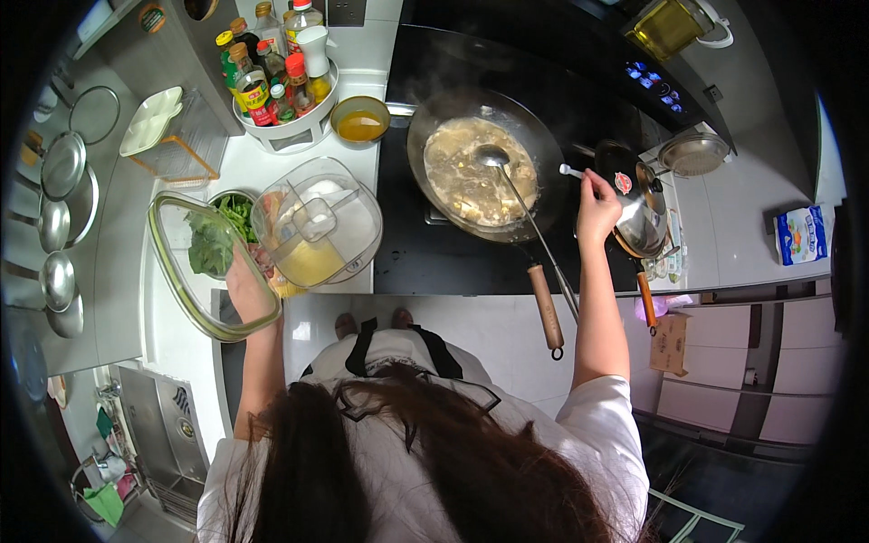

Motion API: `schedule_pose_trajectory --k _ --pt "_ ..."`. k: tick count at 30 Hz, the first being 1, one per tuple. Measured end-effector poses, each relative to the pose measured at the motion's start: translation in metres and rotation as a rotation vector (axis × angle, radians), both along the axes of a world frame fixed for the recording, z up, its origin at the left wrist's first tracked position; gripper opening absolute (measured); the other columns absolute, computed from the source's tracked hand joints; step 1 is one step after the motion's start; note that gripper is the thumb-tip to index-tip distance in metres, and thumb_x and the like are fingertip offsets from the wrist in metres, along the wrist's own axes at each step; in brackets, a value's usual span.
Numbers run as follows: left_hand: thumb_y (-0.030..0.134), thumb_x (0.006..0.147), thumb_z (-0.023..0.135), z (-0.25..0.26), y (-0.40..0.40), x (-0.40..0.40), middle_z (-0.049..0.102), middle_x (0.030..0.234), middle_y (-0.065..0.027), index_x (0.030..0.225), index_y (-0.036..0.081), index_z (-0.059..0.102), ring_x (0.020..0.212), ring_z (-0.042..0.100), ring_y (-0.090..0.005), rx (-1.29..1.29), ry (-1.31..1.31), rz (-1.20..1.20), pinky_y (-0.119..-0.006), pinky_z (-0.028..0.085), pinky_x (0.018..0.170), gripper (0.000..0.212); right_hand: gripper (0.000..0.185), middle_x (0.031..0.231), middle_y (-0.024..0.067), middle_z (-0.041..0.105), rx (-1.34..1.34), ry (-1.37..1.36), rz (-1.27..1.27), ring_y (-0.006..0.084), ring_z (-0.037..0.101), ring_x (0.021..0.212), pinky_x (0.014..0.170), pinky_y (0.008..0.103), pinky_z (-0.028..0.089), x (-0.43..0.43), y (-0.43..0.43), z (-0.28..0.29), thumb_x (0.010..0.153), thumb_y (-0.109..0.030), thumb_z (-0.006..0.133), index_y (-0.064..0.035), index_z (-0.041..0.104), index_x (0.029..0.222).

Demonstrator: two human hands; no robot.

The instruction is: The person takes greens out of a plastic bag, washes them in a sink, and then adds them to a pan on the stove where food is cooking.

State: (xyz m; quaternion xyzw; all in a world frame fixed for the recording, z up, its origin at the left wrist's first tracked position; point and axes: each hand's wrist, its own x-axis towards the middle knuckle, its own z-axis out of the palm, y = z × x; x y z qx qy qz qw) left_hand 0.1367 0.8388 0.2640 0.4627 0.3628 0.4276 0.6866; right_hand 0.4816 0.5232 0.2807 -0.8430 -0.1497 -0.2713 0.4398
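My left hand (252, 288) grips a clear lid with a green seal (174, 288), tilted up beside a transparent seasoning box (353, 254). White and yellow powders lie in the box's compartments. Between the finger and thumb of my right hand (601, 203) is a small white spoon (571, 171), just off the wok's right rim. The dark wok (553, 146) holds a steaming, cloudy soup (468, 183) with pale pieces in it. A metal ladle (491, 156) rests with its bowl in the soup, its handle leaning over the rim.
Leafy greens (234, 212) sit in a bowl behind the lid. A bowl of brown liquid (360, 124) and a white rack of sauce bottles (288, 136) stand at the back left. Right of the wok is a lidded pan (638, 217). The wok's wooden handle (545, 305) juts past the counter edge.
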Motion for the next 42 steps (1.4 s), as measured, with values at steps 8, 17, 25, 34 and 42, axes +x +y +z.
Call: schedule_pose_trajectory --k 8,17,25,34,42 --pt "0.032 0.092 0.042 -0.007 0.002 -0.006 0.044 0.067 -0.0001 0.081 0.004 0.050 0.057 0.037 -0.0071 0.008 -0.068 -0.016 -0.020 0.027 0.052 0.032 0.016 0.080 0.0097 0.067 -0.115 -0.132 0.002 0.0125 0.062 0.072 0.068 0.0234 0.046 -0.001 0.002 -0.006 0.079 -0.013 0.064 -0.0021 0.067 0.090" --pt "0.031 0.092 0.043 -0.001 -0.003 -0.003 0.044 0.065 0.0000 0.080 0.005 0.050 0.056 0.037 -0.0074 -0.043 -0.056 0.008 -0.020 0.028 0.052 0.029 0.011 0.081 0.0127 0.064 -0.263 -0.243 0.162 0.0259 0.063 0.074 0.067 0.0305 0.049 0.037 0.048 0.000 0.076 -0.009 0.061 -0.0036 0.066 0.085" --pt "0.030 0.092 0.043 0.003 -0.008 -0.002 0.044 0.064 0.0002 0.080 0.005 0.049 0.055 0.038 -0.0071 -0.055 -0.092 0.025 -0.020 0.029 0.051 0.028 0.013 0.083 0.0124 0.065 -0.279 -0.229 0.173 0.0253 0.063 0.076 0.069 0.0301 0.049 0.035 0.069 0.012 0.076 -0.007 0.060 -0.0039 0.066 0.088" --pt "0.034 0.089 0.046 -0.006 -0.019 0.014 0.045 0.065 0.0015 0.078 0.007 0.051 0.054 0.039 -0.0069 -0.116 0.003 0.010 -0.021 0.028 0.050 0.029 0.012 0.078 0.0092 0.065 -0.044 -0.142 0.986 0.0205 0.063 0.074 0.069 0.0290 0.050 -0.165 0.130 0.081 0.069 0.004 0.063 -0.0007 0.065 0.080" --pt "0.034 0.089 0.045 0.010 -0.027 0.027 0.044 0.059 0.0010 0.072 0.005 0.051 0.050 0.038 -0.0076 -0.122 0.035 -0.045 -0.022 0.029 0.048 0.034 0.013 0.079 0.0095 0.065 -0.249 0.040 0.973 0.0188 0.063 0.073 0.068 0.0258 0.049 -0.182 0.124 0.073 0.069 0.006 0.063 0.0022 0.064 0.082"
